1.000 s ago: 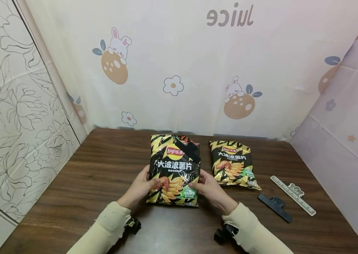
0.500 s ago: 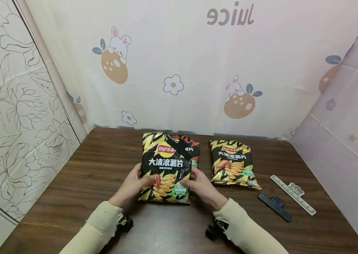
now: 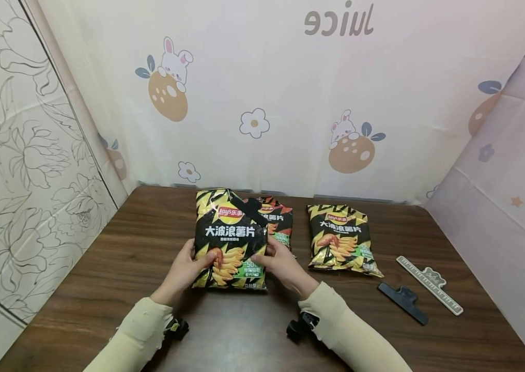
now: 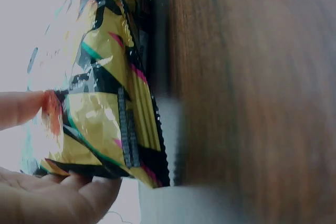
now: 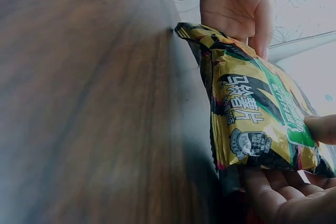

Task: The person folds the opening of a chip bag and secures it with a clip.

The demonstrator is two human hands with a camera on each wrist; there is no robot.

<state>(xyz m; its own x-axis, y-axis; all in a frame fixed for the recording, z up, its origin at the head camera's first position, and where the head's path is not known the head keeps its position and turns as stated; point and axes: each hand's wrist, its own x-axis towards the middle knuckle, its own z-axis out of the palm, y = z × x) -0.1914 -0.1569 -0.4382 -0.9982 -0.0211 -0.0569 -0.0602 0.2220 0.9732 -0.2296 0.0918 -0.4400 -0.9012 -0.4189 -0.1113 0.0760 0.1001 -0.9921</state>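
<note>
Between both hands a yellow-and-black potato chip bag (image 3: 230,248) is held nearly upright, its printed front towards me. A black bag clip (image 3: 249,209) lies slantwise across its folded upper right corner. My left hand (image 3: 180,271) grips the left side, thumb in front and fingers behind. The right hand (image 3: 286,264) pinches the lower right side in the same way. In the left wrist view the bag's bottom seam (image 4: 149,114) faces the wooden surface; the right wrist view shows the bag (image 5: 257,108) above the table. Behind it, a red-and-black chip bag (image 3: 282,221) is partly covered.
Another yellow-and-black chip bag (image 3: 340,240) lies right of the hands. Further right are a dark bag clip (image 3: 404,303) and a white bag clip (image 3: 430,285). A patterned curtain (image 3: 253,77) borders the wooden table (image 3: 151,222) at the back.
Both hands have carried the held chip bag left and slightly upwards. More of the red bag behind it shows. The other bag and the two loose clips stay put.
</note>
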